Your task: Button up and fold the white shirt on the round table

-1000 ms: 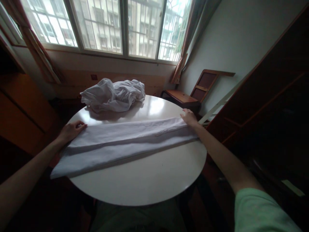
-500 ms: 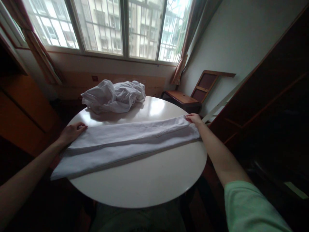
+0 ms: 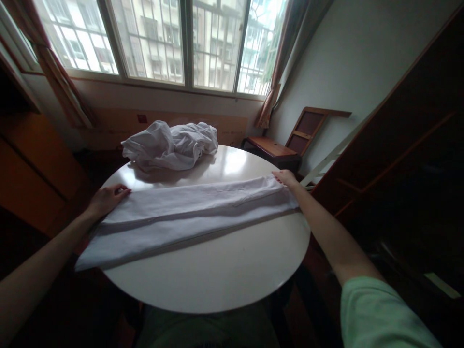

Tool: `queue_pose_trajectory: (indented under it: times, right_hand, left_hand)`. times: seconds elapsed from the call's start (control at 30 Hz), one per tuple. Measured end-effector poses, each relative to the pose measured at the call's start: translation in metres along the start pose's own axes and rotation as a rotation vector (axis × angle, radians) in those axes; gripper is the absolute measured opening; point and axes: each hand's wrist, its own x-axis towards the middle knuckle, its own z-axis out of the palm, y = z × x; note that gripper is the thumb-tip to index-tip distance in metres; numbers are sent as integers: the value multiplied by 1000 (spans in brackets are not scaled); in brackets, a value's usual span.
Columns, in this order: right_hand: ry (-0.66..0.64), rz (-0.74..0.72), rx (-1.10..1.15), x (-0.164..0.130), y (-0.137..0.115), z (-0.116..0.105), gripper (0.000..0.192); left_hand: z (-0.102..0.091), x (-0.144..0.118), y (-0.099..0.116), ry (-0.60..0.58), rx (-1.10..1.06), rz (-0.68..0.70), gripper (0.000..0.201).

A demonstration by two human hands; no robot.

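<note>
- Folded white garment [image 3: 188,212] spans the counter [image 3: 217,270]; its near-left end overhangs and could slide off.
- Left hand [image 3: 105,199] and right hand [image 3: 286,179] lie flat, open, on opposite ends.

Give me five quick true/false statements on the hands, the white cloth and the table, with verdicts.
1. The left hand rests flat on the left part of the folded white cloth. True.
2. The right hand is lifted clear of the cloth. False: it sits on the cloth's right end, at the table's edge.
3. The folded cloth lies wholly on the round white table. False: its near-left end hangs past the rim.
4. A crumpled white cloth pile sits at the far side of the table, apart from the folded one. True.
5. The crumpled pile lies on the wooden chair. False: the chair stands beyond the table by the wall, with nothing white on it.
</note>
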Motion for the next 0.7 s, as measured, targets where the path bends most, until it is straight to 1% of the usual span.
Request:
queue_pose_trajectory:
  times: [0.07,0.2,0.27,0.33,0.4,0.43,0.47,0.53,0.6,0.67,0.7]
  right_hand:
    - [-57,-9,-76,-6,-1,-8,31]
    - [-162,-115,-300,-25,2,-27,29]
    - [-181,-122,-317,-37,2,-31,29]
    - [-197,-83,-226,-47,2,-29,24]
    - [-179,-35,-63,-56,-1,-23,14]
    - [-151,-22,34,-59,-3,-21,12]
    - [-114,-20,130,-62,-4,-19,15]
    - [-22,-61,308,-67,-5,-18,23]
    - [47,-131,432,-72,-1,-22,23]
    - [49,-147,416,-77,9,-27,16]
    - [9,-134,347,-80,16,-30,12]
  left_hand:
    - [-2,-1,1,-13,8,3,45]
    - [-5,-2,3,-41,26,9,48]
    - [-5,-5,6,6,67,74,45]
    - [-3,-10,13,104,115,202,43]
    - [0,-17,22,175,117,358,49]
    - [2,-20,27,171,103,418,52]
    - [4,-22,30,138,86,456,55]
    - [10,-25,33,38,66,455,57]
    - [14,-26,32,-43,60,413,59]
    - [17,-25,29,-66,54,403,61]
    - [18,-24,27,-66,50,410,62]
